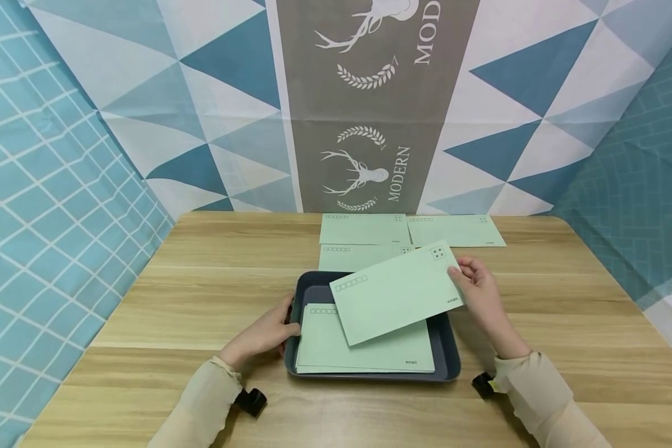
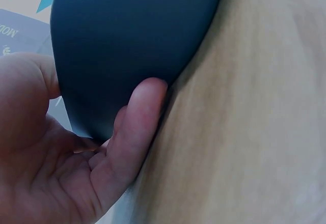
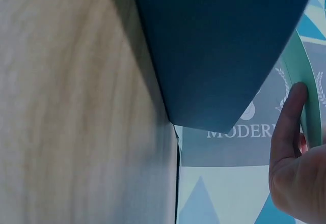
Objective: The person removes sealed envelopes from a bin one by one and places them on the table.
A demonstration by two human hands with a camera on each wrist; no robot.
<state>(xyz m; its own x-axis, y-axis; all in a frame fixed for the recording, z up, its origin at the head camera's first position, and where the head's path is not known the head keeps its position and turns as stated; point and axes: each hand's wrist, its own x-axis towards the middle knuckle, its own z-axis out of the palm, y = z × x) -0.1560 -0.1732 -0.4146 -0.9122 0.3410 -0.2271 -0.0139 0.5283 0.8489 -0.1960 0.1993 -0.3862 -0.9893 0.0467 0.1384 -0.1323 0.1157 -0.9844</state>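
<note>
A dark grey tray point(image 1: 448, 348) sits near the front middle of a wooden table point(image 1: 201, 292), with bare tabletop stretching wide to its left and right and a narrower strip between its front rim and the table's near edge, where two small black clips point(image 1: 251, 401) lie beside the person's sleeves. Behind the tray, three pale green envelopes point(image 1: 364, 229) lie flat toward the far edge, just before a patterned backdrop point(image 1: 369, 106) printed with deer heads and the word MODERN. A pale green envelope point(image 1: 394, 292), long and rectangular with a row of small printed boxes at one corner and a stamp square at the other, is held tilted above the tray, its lower left corner over another envelope point(image 1: 364, 351) that lies flat inside on a stack. The right hand point(image 1: 478, 289) pinches the raised envelope's right end, fingers curled along its edge and, in the right wrist view, a fingertip point(image 3: 293, 107) pressed against the paper's green rim. The left hand point(image 1: 266, 333) grips the tray's left rim; the left wrist view shows the fingers point(image 2: 137, 127) curled under the tray's dark wall point(image 2: 132, 40), with the thumb above it.
</note>
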